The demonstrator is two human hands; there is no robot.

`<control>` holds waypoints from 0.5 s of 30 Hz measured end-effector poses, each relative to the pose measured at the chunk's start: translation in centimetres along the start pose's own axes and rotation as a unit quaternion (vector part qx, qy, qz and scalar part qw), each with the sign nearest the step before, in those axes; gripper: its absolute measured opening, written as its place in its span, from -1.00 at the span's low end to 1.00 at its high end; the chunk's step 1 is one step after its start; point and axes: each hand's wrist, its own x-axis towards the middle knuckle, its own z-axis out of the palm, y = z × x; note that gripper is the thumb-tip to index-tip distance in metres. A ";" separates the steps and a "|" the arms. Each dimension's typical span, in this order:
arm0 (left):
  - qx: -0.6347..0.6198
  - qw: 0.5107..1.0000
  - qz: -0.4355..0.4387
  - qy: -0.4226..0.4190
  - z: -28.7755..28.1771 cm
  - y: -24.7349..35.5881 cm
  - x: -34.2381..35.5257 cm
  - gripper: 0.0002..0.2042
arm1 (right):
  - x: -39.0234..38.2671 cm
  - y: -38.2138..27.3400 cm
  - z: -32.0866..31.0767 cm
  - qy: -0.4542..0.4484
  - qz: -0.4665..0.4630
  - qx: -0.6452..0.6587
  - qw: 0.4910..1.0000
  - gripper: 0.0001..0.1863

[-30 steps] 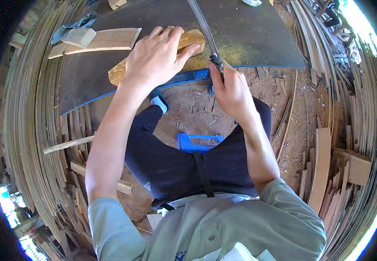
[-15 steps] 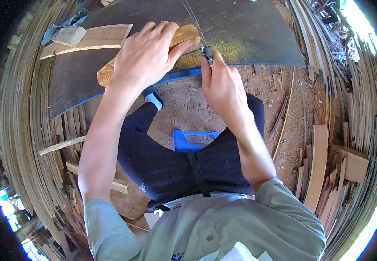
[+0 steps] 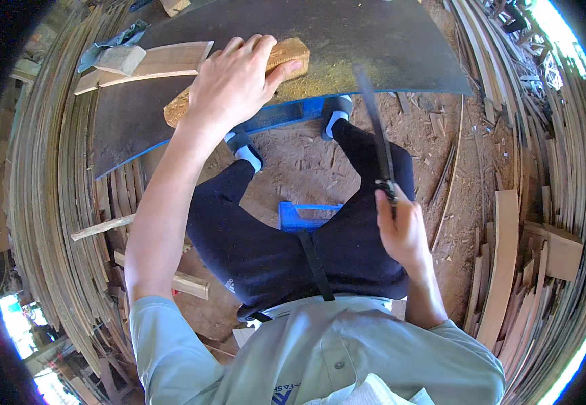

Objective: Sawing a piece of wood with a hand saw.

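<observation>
My left hand (image 3: 232, 81) is wrapped over a yellowish wood block (image 3: 288, 59), pressing it down on the dark tabletop (image 3: 347, 34) near its front edge. The thumb lies along the block's near side and the fingers reach over its top. Low above my right thigh, off the table, my right hand (image 3: 404, 229) grips a hand saw (image 3: 378, 128) by its dark handle. Its long narrow blade points up and away toward the table edge, slightly blurred, apart from the block. Fine sawdust (image 3: 320, 81) lies around the block's right end.
On the table's left lie pale boards (image 3: 161, 62), a small wood block (image 3: 120, 59) and a grey-blue cloth (image 3: 120, 37). Stacked wood strips line both sides. A blue stool (image 3: 299, 216) shows between my legs; wood scraps litter the dirt floor (image 3: 299, 155).
My right hand has drawn the saw away from the block, back and to the right, down over my thigh. My left hand still holds the block.
</observation>
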 end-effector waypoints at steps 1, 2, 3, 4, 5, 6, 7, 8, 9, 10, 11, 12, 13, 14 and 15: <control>-0.002 1.000 -0.012 -0.018 -0.4 0.2 0.0 -0.34 | -0.3 0.2 -0.8 0.007 0.005 -0.011 1.000 -0.87; -0.004 0.999 -0.025 -0.036 -0.9 0.4 0.0 -0.35 | 0.1 -0.2 -1.4 0.017 -0.016 -0.001 1.000 -0.85; -0.002 0.999 -0.023 -0.031 -0.9 0.5 -0.1 -0.35 | 0.7 -0.3 -1.7 0.015 -0.041 -0.011 0.999 -0.85; -0.003 0.999 -0.024 -0.027 -0.6 0.3 -0.4 -0.35 | 1.5 -0.5 -1.7 0.013 -0.067 -0.019 0.997 -0.84; -0.006 0.999 -0.023 -0.022 -0.4 0.3 -0.2 -0.36 | 2.5 -0.4 -1.4 0.021 -0.069 -0.019 0.997 -0.84; -0.005 1.000 -0.018 -0.017 -0.2 0.4 0.0 -0.36 | 3.5 -0.4 -0.6 0.037 -0.104 -0.015 0.994 -0.83; -0.006 1.000 -0.015 -0.023 -0.2 0.4 -0.1 -0.36 | 4.7 -0.8 0.3 0.048 -0.140 -0.008 0.989 -0.81; -0.008 0.999 -0.012 -0.029 -0.3 0.5 -0.2 -0.36 | 5.9 -1.6 0.8 0.036 -0.143 -0.017 0.989 -0.79; -0.008 1.000 -0.008 -0.023 -0.4 0.5 -0.2 -0.37 | 7.1 -2.2 1.6 0.037 -0.155 -0.017 0.987 -0.78; -0.006 1.000 -0.009 -0.022 -0.6 0.4 -0.2 -0.37 | 8.3 -2.7 2.4 0.036 -0.167 -0.017 0.985 -0.77; -0.012 1.000 -0.011 -0.021 -0.5 0.3 -0.1 -0.38 | 9.5 -3.1 3.0 0.037 -0.167 -0.016 0.985 -0.77; -0.018 1.000 -0.012 -0.021 -0.4 0.3 -0.1 -0.38 | 10.7 -3.5 3.6 0.044 -0.184 -0.015 0.982 -0.75; -0.017 1.000 -0.013 -0.022 -0.3 0.3 0.0 -0.38 | 11.7 -3.8 4.1 0.049 -0.202 -0.014 0.978 -0.73; -0.018 1.000 -0.006 -0.009 -0.1 0.2 0.0 -0.39 | 12.4 -4.1 4.4 0.048 -0.201 -0.013 0.978 -0.73; -0.019 1.000 0.001 0.005 0.1 0.1 0.0 -0.41 | 12.9 -4.4 4.6 0.065 -0.206 -0.030 0.976 -0.70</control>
